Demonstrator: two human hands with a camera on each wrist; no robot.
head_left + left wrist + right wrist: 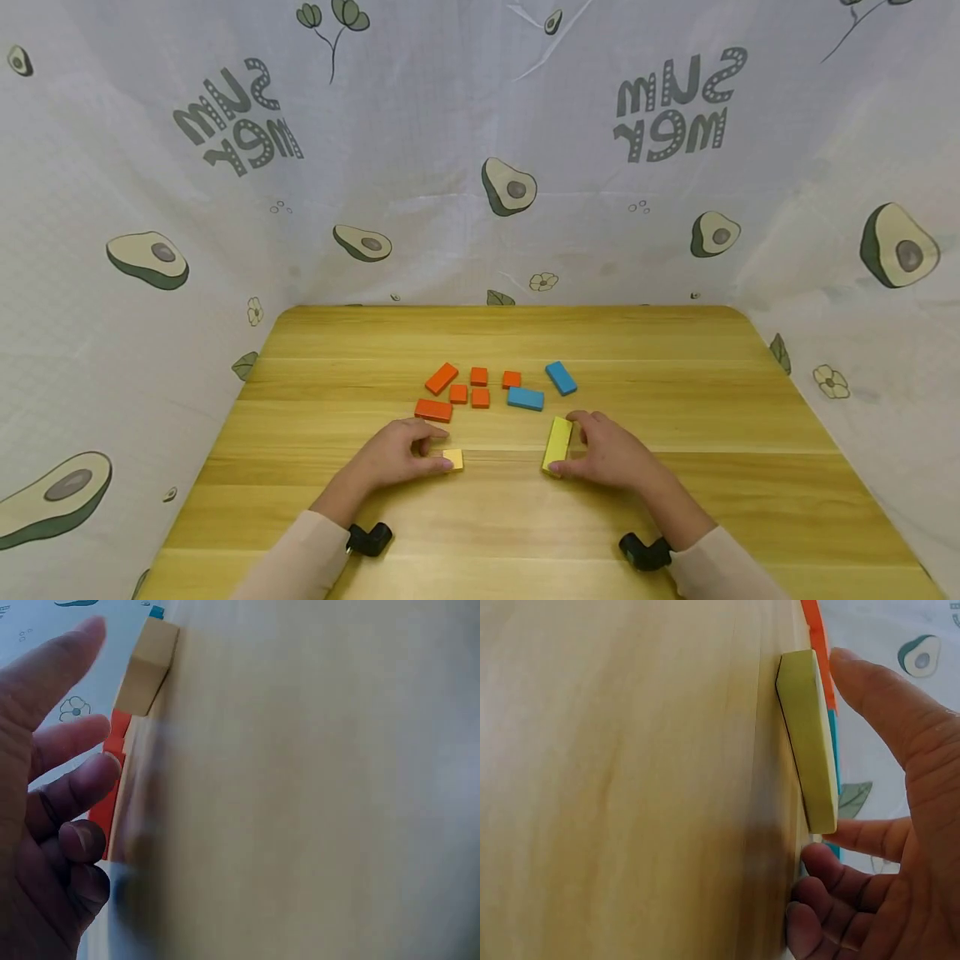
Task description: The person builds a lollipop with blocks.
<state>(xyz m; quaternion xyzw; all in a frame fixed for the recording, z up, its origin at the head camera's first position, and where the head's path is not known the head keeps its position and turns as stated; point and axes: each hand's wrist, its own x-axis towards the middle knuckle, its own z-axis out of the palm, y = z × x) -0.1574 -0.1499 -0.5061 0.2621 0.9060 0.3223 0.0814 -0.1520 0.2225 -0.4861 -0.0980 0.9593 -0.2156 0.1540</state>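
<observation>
My left hand [401, 454] is beside a small pale-yellow square block [453, 459]. Its thumb tip overlaps the block in the head view, while the index finger stays apart; the left wrist view shows the block [148, 667] ungripped. A long yellow rectangular block [557, 446] lies beside my right hand [609, 450], whose thumb and index finger span its length. In the right wrist view the thumb tip hovers just off one end of the yellow block [808, 742], with the index finger close to the other. Whether that index finger touches is unclear.
Beyond the hands lie several small orange squares [480, 398], two longer orange blocks [433, 410] and two blue blocks [526, 399]. All rest on a wooden table [337, 342], with an avocado-print cloth [450, 233] hanging behind and at both sides.
</observation>
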